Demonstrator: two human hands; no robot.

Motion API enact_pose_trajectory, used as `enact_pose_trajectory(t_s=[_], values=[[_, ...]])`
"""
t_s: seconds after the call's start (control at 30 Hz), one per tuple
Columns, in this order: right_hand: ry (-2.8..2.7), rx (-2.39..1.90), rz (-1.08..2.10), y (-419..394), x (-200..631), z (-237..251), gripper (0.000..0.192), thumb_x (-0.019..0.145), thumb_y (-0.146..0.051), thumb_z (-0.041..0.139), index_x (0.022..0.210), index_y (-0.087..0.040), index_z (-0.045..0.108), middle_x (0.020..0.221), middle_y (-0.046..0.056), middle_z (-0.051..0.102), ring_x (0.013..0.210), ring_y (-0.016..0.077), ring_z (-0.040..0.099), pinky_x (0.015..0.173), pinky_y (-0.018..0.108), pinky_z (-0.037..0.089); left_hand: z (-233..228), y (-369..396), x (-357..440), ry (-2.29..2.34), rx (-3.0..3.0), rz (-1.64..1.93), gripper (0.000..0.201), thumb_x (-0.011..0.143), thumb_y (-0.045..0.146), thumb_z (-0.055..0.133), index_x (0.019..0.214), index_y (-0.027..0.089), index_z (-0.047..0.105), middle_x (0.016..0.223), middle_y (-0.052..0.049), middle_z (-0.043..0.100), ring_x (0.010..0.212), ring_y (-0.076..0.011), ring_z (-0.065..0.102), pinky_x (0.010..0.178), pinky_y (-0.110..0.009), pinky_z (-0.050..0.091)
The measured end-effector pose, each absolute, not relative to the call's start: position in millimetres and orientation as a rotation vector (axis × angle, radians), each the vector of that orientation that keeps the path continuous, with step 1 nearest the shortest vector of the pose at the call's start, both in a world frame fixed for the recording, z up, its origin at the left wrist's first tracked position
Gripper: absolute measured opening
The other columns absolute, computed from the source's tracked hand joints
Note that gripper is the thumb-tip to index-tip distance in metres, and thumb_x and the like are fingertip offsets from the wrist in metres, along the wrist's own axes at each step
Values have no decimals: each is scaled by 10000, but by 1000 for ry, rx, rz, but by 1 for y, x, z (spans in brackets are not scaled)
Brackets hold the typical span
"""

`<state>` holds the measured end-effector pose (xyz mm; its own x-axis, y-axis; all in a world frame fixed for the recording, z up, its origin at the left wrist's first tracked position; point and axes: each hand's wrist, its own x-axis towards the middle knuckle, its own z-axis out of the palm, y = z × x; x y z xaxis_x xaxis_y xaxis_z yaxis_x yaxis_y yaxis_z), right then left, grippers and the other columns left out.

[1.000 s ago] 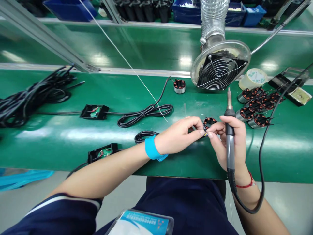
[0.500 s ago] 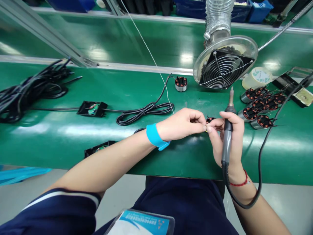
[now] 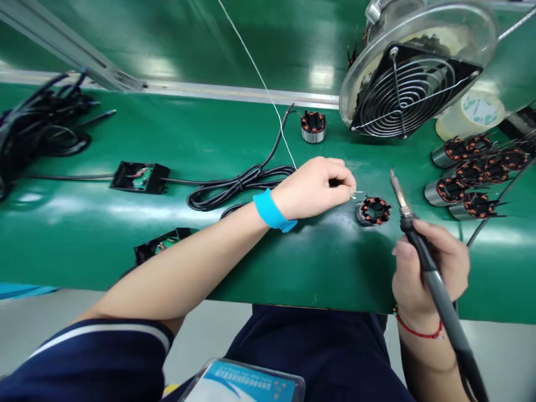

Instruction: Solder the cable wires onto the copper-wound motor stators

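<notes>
I'm counting at least nine copper-wound rings (image 3: 372, 212): one mid-table, one by the table's (image 3: 293, 279) back edge, about seven bunched toward the right end (they overlap, so don't hold me to it). Two open black boxes (image 3: 158, 178) toward the left end. Just one soldering iron (image 3: 435, 279), one fan (image 3: 412, 92), one tape roll (image 3: 469, 115).

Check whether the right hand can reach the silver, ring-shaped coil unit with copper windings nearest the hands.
Likely yes: the coil unit sits left of the right hand, only green tabletop between. That hand grips a black-and-grey, pen-shaped soldering iron, so grasping looks harder.
</notes>
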<state>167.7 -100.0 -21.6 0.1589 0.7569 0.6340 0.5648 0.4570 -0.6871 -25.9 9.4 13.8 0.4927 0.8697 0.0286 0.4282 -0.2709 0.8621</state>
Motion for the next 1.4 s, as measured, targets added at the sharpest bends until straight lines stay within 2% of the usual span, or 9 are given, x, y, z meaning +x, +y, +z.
enact_pose_trajectory(t_s=[0.1, 0.4, 0.8, 1.07, 1.23, 1.4], values=[[-1566, -1148, 184, -102, 169, -21, 310, 863, -255, 667, 1173, -240, 687, 824, 29, 686, 559, 144, 579, 503, 305, 479, 14, 9, -26, 1053, 1945, 651, 163, 748, 99, 567, 667, 156, 696, 720, -5, 650, 717, -127, 561, 754, -284, 459], [-1675, -1155, 243, -105, 169, -14, 269, 858, -228, 654, 1122, -224, 702, 782, 24, 689, 596, 164, 595, 566, 334, 529, 14, 10, -22, 1100, 1903, 652, 147, 703, 89, 564, 589, 171, 608, 665, -1, 570, 731, -149, 540, 788, -336, 467], [-1725, -1194, 215, -106, 167, -13, 319, 865, -236, 648, 1181, -267, 683, 803, 17, 711, 621, 184, 617, 528, 341, 516, 16, 12, -20, 1106, 1960, 644, 155, 711, 58, 537, 611, 159, 597, 708, -5, 591, 804, -167, 594, 791, -323, 469], [-1727, -1154, 163, -102, 166, -15, 320, 857, -224, 652, 1175, -229, 683, 824, 14, 724, 612, 157, 598, 516, 317, 497, 18, 12, -20, 1121, 1874, 659, 152, 708, 43, 566, 600, 149, 585, 715, -26, 590, 834, -184, 604, 798, -325, 467], [-1705, -1164, 165, -101, 168, -15, 312, 872, -263, 652, 1182, -258, 683, 758, 3, 698, 566, 159, 585, 495, 321, 479, 18, 12, -19, 1109, 1841, 671, 161, 704, 36, 575, 592, 152, 580, 701, -25, 580, 846, -193, 608, 811, -336, 473], [-1640, -1182, 98, -100, 168, -18, 368, 871, -273, 662, 1239, -299, 672, 787, 15, 699, 562, 169, 596, 519, 338, 492, 17, 12, -20, 1106, 1886, 660, 141, 708, 55, 574, 609, 154, 591, 701, -27, 582, 822, -185, 597, 797, -330, 473]])
